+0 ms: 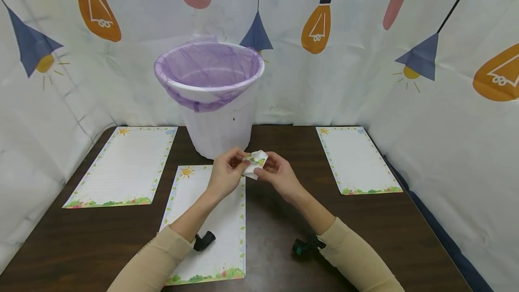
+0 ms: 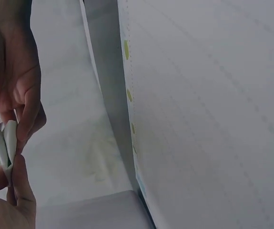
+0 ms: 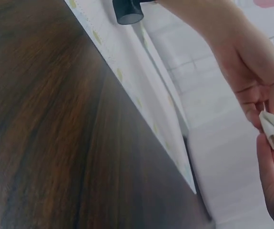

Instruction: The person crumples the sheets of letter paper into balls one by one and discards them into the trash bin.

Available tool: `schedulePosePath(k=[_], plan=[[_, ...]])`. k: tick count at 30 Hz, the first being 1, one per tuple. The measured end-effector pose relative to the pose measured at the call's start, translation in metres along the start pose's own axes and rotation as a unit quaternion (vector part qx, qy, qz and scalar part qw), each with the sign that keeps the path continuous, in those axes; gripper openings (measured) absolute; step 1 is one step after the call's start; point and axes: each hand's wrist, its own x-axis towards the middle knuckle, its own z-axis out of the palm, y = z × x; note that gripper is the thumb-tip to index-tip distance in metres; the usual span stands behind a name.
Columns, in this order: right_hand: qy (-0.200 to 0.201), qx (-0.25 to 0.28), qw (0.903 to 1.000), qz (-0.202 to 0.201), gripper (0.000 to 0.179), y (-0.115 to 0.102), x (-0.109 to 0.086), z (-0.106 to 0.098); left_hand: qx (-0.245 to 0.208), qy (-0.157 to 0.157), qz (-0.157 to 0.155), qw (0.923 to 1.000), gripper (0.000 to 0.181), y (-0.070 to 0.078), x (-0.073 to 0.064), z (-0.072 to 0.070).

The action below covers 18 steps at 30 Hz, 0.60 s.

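The fingers of both hands are curled in close on a small folded paper (image 1: 255, 161), with little more than its thickness between thumb and fingertips on each side. The left hand (image 1: 225, 175) pinches its left edge and the right hand (image 1: 282, 178) its right edge, so the paper lies directly between them, touching both, and neither hand is nearer.

From the head view the paper looks about as tall as it is wide, so no clear long axis shows there; its printed green patch faces up. In the left wrist view it appears nearly edge-on, a narrow stack of layers running from one hand's fingertips to the other's, with a slight gap between the layers. The right wrist view cuts part of it off, and some of the fingers hide behind it.

The paper appears to be held up off the dark surface (image 1: 279, 238), just beyond the upper right part of a bordered sheet (image 1: 223, 224) that the left forearm crosses. The white bin (image 1: 219, 125) with its purple liner (image 1: 204, 64) stands behind and to the left of the paper, making the left hand the nearer one to it. Two more bordered sheets lie well apart, a left-hand one (image 1: 121, 166) and a right-hand one (image 1: 357, 161).
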Motion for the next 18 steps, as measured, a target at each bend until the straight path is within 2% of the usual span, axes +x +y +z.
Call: schedulePosePath(k=[6, 11, 14, 18], plan=[[0.018, -0.028, 0.9993, -0.018, 0.036, -0.0009, 0.0009, -0.0007, -0.001, -0.003, 0.007, 1.0, 0.014, -0.0005, 0.0001, 0.0038], [0.037, -0.019, 0.9987, -0.028, 0.029, -0.001, 0.0014, -0.0007, 0.001, -0.012, 0.013, 0.9999, 0.019, 0.0, 0.0003, 0.0039], [0.052, -0.007, 0.9984, -0.021, 0.025, 0.0011, 0.002, -0.0003, -0.007, -0.032, 0.007, 0.9994, 0.018, -0.0008, 0.0012, 0.0024], [0.059, -0.004, 0.998, -0.023, 0.025, 0.0026, 0.0021, -0.0006, -0.031, -0.078, -0.005, 0.9964, 0.01, -0.0037, 0.0033, -0.0041]])
